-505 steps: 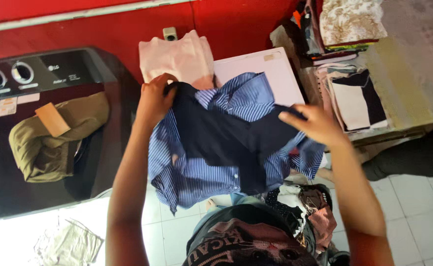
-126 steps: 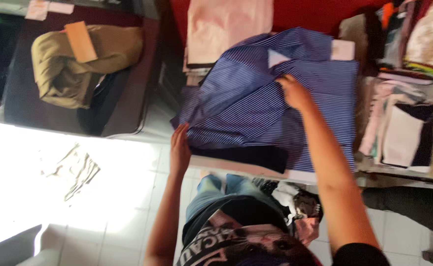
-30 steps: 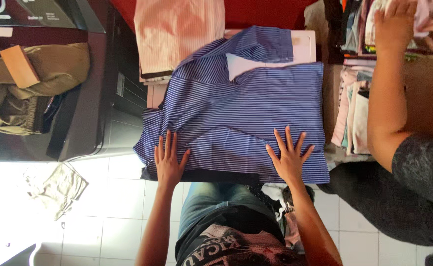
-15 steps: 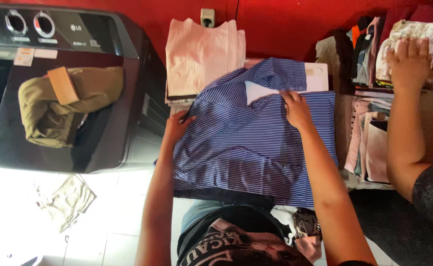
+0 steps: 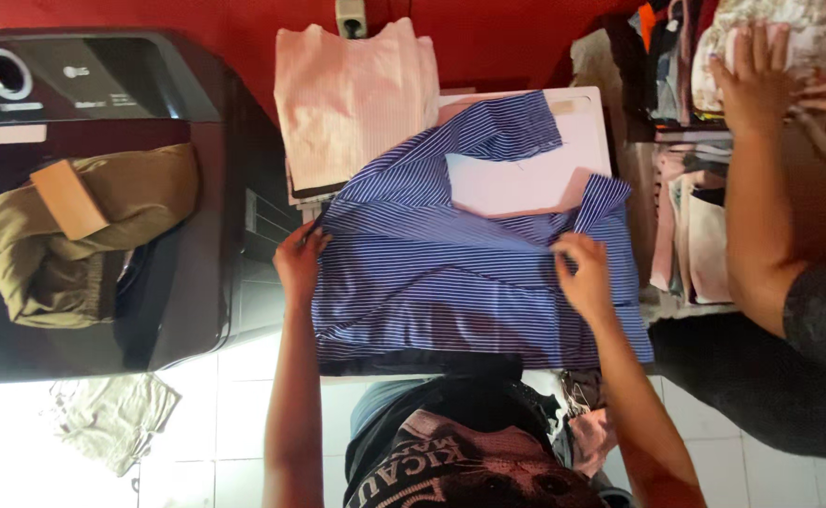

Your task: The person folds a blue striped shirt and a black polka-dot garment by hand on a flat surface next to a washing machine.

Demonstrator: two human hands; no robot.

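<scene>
Two bare hands are laid on a blue striped shirt (image 5: 432,273), which is spread over a white board (image 5: 535,169) w/ its lower edge hanging toward the person. Left hand (image 5: 298,263) is pinched shut on the shirt's left edge, just beside the dark washing machine (image 5: 149,85). Right hand (image 5: 584,275) is closed on a fold of the shirt near its right side, fingers curled into the cloth. Part of the shirt is folded back at top, so bare white board is seen betw. the collar part and the right hand.

A folded pink garment (image 5: 356,94) is stacked behind the shirt, touching its upper left edge, against the red wall (image 5: 488,38). An olive garment (image 5: 84,245) w/ a tan card on it is lying on the machine lid. At right, stacks of folded clothes (image 5: 681,235) are seen; another person's hand (image 5: 756,80) is pressed flat on a floral pile (image 5: 808,23). A pale cloth (image 5: 112,419) is lying on the tiled floor, lower left.
</scene>
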